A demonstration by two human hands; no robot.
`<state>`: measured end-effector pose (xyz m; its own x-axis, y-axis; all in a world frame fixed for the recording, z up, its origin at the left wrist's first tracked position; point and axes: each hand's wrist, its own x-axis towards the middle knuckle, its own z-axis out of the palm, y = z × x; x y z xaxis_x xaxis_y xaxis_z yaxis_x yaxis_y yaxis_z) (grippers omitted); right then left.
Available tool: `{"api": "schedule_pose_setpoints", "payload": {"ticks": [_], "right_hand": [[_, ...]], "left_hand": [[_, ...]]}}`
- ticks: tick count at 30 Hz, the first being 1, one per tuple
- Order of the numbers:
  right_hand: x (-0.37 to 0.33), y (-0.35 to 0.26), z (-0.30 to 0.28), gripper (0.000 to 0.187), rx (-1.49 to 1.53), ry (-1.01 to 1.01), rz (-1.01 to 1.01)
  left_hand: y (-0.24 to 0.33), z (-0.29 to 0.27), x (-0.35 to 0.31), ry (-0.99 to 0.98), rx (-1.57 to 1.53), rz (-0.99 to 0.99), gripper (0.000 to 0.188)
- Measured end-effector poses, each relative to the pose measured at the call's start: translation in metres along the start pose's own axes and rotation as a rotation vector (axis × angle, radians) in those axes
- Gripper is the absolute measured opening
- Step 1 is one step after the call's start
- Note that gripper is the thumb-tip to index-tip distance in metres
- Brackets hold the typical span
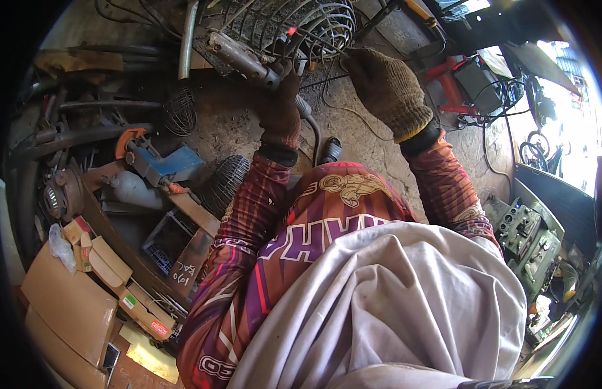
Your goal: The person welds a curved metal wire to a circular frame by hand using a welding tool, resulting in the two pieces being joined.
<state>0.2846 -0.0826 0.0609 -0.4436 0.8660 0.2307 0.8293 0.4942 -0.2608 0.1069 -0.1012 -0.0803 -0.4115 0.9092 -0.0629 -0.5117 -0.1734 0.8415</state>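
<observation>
A domed cage of curved metal rods (324, 29) lies on the ground ahead of me, with a small spot glowing red on it. My left hand (280, 117), in a dark brown work glove, is closed round a welding torch; its ribbed cable sleeve (303, 107) comes out beside the wrist. The torch's tip points toward the cage. At the cage's near right rim, my right hand (386, 91), in a knitted brown glove, has its fingers bent and closed on the rods. The fingertips are partly hidden. A rusty grey metal tube (239, 55) lies just left of the torch.
Another wire cage (228, 185) and a blue metal tool (165, 165) are at my left, near cardboard boxes (68, 305) and scrap metal. A red-framed machine (450, 87) with cables stands at the far right. Greenish machine parts (531, 233) lie at the right.
</observation>
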Motion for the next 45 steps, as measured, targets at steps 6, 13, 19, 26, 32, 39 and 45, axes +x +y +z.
{"api": "schedule_pose_setpoints", "payload": {"ticks": [6, 13, 19, 26, 32, 39, 45], "right_hand": [[-0.002, 0.007, 0.007, 0.020, 0.021, 0.132, -0.027], [0.001, 0.011, 0.004, 0.019, 0.046, 0.083, -0.049], [-0.003, 0.016, 0.015, 0.021, 0.039, 0.150, -0.117], [-0.008, 0.010, 0.022, 0.022, 0.149, 0.077, 0.045], [-0.009, 0.010, 0.023, 0.024, 0.181, 0.097, 0.050], [-0.010, 0.016, 0.025, 0.026, 0.156, 0.098, 0.048], [-0.010, 0.013, 0.028, 0.026, 0.170, 0.085, 0.079]], "left_hand": [[-0.001, 0.008, -0.003, 0.013, 0.110, 0.069, 0.040], [0.000, 0.016, -0.009, 0.073, 0.102, 0.077, 0.036], [-0.001, 0.013, -0.008, 0.079, 0.206, 0.088, 0.035], [-0.005, 0.008, -0.005, 0.042, 0.235, 0.068, 0.036], [-0.009, 0.008, -0.005, 0.070, 0.126, 0.082, 0.038], [0.012, 0.005, -0.006, 0.002, 0.036, -0.065, 0.044], [0.067, -0.035, -0.027, -0.057, 0.098, -0.117, 0.020]]}}
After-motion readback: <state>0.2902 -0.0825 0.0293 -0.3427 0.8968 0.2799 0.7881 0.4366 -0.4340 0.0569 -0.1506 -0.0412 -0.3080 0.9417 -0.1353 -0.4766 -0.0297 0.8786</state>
